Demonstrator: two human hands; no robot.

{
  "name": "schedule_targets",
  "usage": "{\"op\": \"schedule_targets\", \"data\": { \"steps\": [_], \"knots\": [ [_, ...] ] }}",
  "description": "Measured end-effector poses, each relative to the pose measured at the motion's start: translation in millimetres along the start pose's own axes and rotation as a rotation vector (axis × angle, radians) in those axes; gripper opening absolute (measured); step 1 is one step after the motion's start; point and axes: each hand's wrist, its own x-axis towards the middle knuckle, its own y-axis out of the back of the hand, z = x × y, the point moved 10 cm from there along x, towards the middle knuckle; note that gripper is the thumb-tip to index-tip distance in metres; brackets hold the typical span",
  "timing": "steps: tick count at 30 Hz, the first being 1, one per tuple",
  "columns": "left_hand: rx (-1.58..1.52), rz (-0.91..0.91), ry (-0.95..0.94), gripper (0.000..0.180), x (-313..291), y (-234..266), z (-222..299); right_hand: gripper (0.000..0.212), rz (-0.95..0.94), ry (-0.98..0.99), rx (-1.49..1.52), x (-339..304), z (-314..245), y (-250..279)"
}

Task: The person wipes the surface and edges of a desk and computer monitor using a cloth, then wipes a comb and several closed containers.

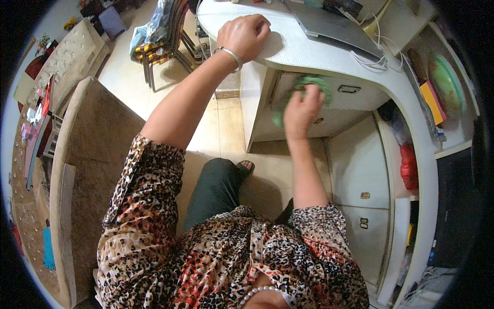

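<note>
My left hand [244, 35] rests on the white desk [221, 14] near its rounded corner, fingers curled in. Whether anything is inside those fingers is hidden. Below the desktop, my right hand [303, 112] grips a green cloth [312, 82], slightly smeared by motion. The cloth is against or just in front of the white drawer front [337, 85] under the desk, left of its metal handle [349, 89]. Part of the cloth hangs down beside my fingers.
A closed laptop [334, 32] and white cables [378, 63] lie on the desk. Stacked chairs [163, 46] stand at the far left, a brown padded seat back [98, 190] nearer. White cabinet doors [360, 170] and shelves holding a red bag [409, 166] are on the right.
</note>
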Motion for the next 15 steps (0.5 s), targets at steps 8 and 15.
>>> {"op": "schedule_targets", "data": {
  "steps": [8,15],
  "knots": [
    [-0.161,0.164,-0.236,0.026,3.1,3.1,1.0,0.02,-0.597,0.144,0.25,-43.4,-53.5,-61.9],
    [-1.222,-0.177,0.477,0.021,-205.5,-62.9,7.3,0.013,-0.78,-0.414,0.45,-47.9,8.6,-9.7]
  ]
}}
